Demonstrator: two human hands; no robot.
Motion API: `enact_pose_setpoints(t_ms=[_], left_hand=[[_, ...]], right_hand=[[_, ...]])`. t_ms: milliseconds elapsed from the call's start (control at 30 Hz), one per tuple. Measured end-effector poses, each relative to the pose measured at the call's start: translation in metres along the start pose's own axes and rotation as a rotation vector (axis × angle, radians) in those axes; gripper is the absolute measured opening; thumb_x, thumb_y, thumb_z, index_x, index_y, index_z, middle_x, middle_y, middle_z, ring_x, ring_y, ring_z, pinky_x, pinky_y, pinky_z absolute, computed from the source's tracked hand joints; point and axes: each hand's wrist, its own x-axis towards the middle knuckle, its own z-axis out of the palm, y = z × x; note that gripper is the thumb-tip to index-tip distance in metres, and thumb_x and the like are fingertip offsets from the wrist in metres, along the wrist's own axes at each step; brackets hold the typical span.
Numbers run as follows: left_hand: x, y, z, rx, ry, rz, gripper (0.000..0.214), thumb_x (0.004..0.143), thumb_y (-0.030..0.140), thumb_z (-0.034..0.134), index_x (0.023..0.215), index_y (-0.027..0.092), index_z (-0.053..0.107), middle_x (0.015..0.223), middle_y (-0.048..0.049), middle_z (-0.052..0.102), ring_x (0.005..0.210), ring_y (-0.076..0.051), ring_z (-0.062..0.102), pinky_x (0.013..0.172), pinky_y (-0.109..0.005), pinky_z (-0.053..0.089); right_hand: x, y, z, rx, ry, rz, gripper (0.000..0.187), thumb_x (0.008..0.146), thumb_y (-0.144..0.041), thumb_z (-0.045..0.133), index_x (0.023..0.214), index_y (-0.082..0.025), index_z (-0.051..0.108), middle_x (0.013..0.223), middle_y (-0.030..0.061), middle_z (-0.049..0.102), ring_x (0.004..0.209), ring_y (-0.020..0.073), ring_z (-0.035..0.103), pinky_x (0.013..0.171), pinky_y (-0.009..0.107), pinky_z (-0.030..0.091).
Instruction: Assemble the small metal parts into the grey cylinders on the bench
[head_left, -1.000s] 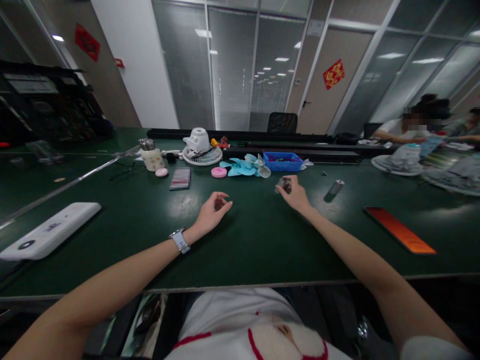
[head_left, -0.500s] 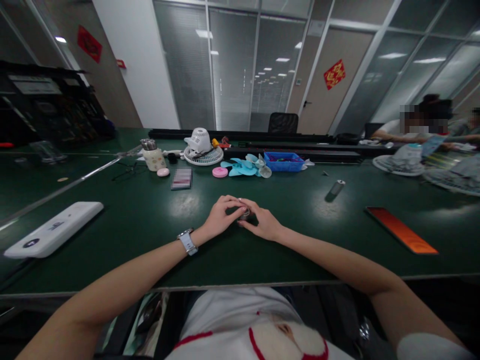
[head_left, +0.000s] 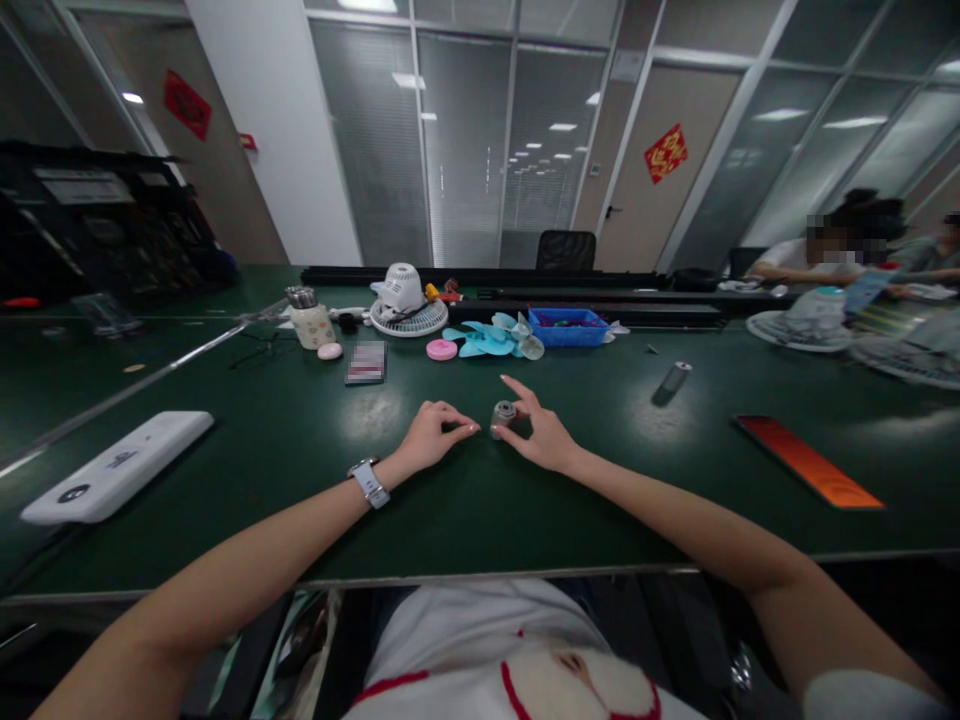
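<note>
Near the middle of the table, a small silver cylinder (head_left: 502,420) stands with its round end up, a dark ring on top. My right hand (head_left: 546,438) grips it from the right with the thumb against its near side, while the index finger is stretched out past it. Just to the left, apart from the cylinder, my left hand (head_left: 436,436) has its thumb and fingertips pinched together; whether something tiny is between them cannot be made out. A second silver cylinder (head_left: 672,382) is farther right on the table.
On the green table (head_left: 420,530) are a white device (head_left: 124,465) at left and an orange-screened phone (head_left: 810,460) at right. Behind my hands are a patterned bottle (head_left: 311,322), a fan part (head_left: 405,300), blue fan blades (head_left: 487,338) and a blue tray (head_left: 568,327). People sit far right.
My hands have come apart from around the cylinder. The left drew back left with fingertips pinched; the right shifted slightly right with the cylinder, its index finger lifting off.
</note>
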Motion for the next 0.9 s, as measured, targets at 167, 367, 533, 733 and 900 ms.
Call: enact_pose_setpoints(t_ms=[167, 367, 533, 733, 900], left_hand=[[-0.003, -0.001, -0.001, 0.066, -0.083, -0.02, 0.024, 0.084, 0.045, 0.065, 0.098, 0.031, 0.08, 0.092, -0.0053, 0.071, 0.091, -0.024, 0.058, 0.083, -0.038, 0.041], [0.002, -0.006, 0.0, -0.073, -0.048, -0.069, 0.036, 0.087, 0.05, 0.058, 0.109, 0.028, 0.076, 0.096, -0.0046, 0.074, 0.087, -0.022, 0.062, 0.078, -0.034, 0.044], [0.008, -0.017, -0.001, -0.24, 0.122, -0.246, 0.04, 0.089, 0.049, 0.053, 0.108, 0.021, 0.074, 0.096, -0.0057, 0.074, 0.085, -0.021, 0.064, 0.071, -0.031, 0.046], [0.011, -0.018, -0.001, -0.335, 0.247, -0.34, 0.035, 0.087, 0.041, 0.052, 0.104, 0.017, 0.071, 0.093, -0.0069, 0.072, 0.081, -0.019, 0.064, 0.066, -0.028, 0.046], [0.009, -0.016, 0.001, -0.324, 0.263, -0.304, 0.032, 0.086, 0.041, 0.053, 0.098, 0.017, 0.07, 0.089, -0.0061, 0.071, 0.078, -0.018, 0.064, 0.068, -0.029, 0.047]], right_hand=[[0.014, 0.072, -0.058, -0.27, 0.366, 0.23, 0.081, 0.088, -0.045, 0.06, 0.155, -0.021, 0.021, 0.101, 0.0085, 0.072, 0.085, 0.0262, 0.069, 0.083, 0.045, 0.054], [-0.006, 0.153, -0.132, -0.631, 0.469, 0.728, 0.073, 0.09, -0.039, 0.056, 0.152, -0.013, 0.027, 0.107, 0.0203, 0.07, 0.088, 0.0321, 0.068, 0.082, 0.043, 0.048], [-0.025, 0.171, -0.148, -0.655, 0.471, 0.86, 0.072, 0.091, -0.036, 0.056, 0.15, -0.006, 0.026, 0.112, 0.0274, 0.065, 0.096, 0.032, 0.064, 0.086, 0.042, 0.043], [-0.003, 0.13, -0.114, -0.889, 0.592, 0.607, 0.08, 0.085, -0.037, 0.063, 0.151, -0.009, 0.028, 0.155, 0.0287, 0.028, 0.138, 0.0401, 0.035, 0.106, 0.06, 0.03], [0.013, 0.044, -0.035, -0.483, 0.069, 0.059, 0.052, 0.097, -0.044, 0.048, 0.144, -0.022, 0.049, 0.149, 0.0117, 0.048, 0.138, 0.0269, 0.042, 0.111, 0.05, 0.034]])
